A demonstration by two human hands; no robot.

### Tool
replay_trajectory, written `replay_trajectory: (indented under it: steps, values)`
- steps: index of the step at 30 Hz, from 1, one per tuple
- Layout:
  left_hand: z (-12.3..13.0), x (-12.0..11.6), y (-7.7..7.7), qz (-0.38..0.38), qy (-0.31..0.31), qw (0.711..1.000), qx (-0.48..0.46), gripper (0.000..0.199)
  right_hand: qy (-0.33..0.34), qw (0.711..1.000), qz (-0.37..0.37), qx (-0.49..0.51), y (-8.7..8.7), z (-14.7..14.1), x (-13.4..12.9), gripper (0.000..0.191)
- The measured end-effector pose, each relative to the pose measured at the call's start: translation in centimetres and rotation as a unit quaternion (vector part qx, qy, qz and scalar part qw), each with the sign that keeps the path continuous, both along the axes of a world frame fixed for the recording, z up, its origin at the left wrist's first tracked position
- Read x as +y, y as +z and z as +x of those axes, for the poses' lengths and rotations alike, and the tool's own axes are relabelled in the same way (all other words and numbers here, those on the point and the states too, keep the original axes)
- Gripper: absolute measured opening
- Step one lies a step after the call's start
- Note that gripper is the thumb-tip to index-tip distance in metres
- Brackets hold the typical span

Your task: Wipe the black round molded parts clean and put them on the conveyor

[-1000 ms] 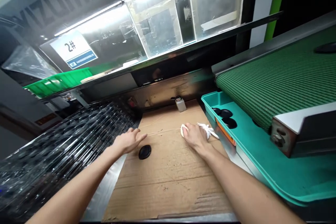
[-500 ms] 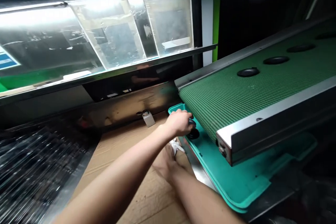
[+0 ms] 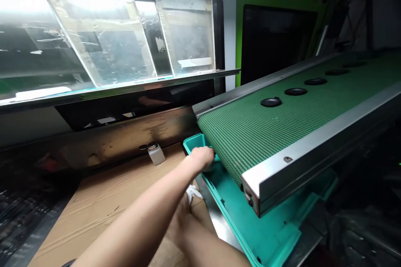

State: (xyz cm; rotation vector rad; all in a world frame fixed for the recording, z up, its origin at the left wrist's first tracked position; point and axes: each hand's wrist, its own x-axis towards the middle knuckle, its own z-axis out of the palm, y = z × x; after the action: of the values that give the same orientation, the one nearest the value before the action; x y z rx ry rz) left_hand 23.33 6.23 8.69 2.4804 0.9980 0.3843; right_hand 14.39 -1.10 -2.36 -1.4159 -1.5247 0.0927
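My left hand (image 3: 201,157) reaches to the near end of the conveyor, over the teal tray (image 3: 233,212). Its fingers are curled closed, and a small bit of a black round part (image 3: 211,150) shows at the fingertips; the rest is hidden. Below my left forearm, my right hand (image 3: 177,221) is over the cardboard, blurred and partly covered, so its fingers cannot be made out. Just past it lies a crumpled white piece (image 3: 193,192), perhaps cloth or paper.
Several black round parts (image 3: 271,102) lie in a row on the green conveyor belt (image 3: 238,133). A white bottle (image 3: 156,154) stands at the back of the cardboard (image 3: 125,187). Clear panels (image 3: 109,46) hang at back left; dark shiny plastic (image 3: 15,221) is at lower left.
The view has shifted right, showing more of the belt. My left hand has sunk lower beside the belt's end, and the black parts by it are now mostly hidden. My right hand has drawn back.
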Motion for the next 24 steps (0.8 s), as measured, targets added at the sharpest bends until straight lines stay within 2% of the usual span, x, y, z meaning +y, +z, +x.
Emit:
replay_trajectory:
  steps: [3,4,6,8,11,14,16,19,24]
  values:
    - [-3.8,0.6,3.1,0.017,-0.021,0.998,-0.054,0.016,-0.042,0.991,-0.114,-0.050,1.0,-0.3,0.9,0.024]
    - [-5.7,0.7,3.8,0.018,-0.018,0.995,-0.101,0.009,-0.046,0.985,-0.152,-0.072,1.4,-0.3,1.1,0.025]
    - [-10.0,0.5,4.1,0.002,0.038,0.973,-0.230,0.017,-0.038,0.971,-0.208,-0.107,2.2,-0.2,1.1,0.029]
    - [-14.5,-0.5,2.7,-0.061,0.123,0.919,-0.370,0.028,-0.034,0.966,-0.226,-0.117,2.8,0.0,0.8,0.031]
    - [-20.4,-2.8,-1.8,-0.217,0.209,0.804,-0.512,0.030,-0.038,0.968,-0.213,-0.127,2.8,0.3,0.2,0.032]
    - [-23.9,-4.3,-6.2,-0.312,0.280,0.708,-0.567,0.019,-0.043,0.974,-0.186,-0.122,2.1,0.4,0.2,0.032]
    - [-24.9,-4.6,-7.9,-0.345,0.293,0.668,-0.591,0.015,-0.053,0.978,-0.171,-0.106,1.5,0.3,0.4,0.033]
    - [-25.3,-4.3,-8.6,-0.366,0.284,0.650,-0.602,0.016,-0.042,0.987,-0.140,-0.061,1.3,0.0,0.7,0.033]
    - [-25.1,-4.5,-8.4,-0.369,0.261,0.661,-0.599,0.024,-0.011,0.996,-0.078,0.052,1.9,-0.9,0.3,0.044]
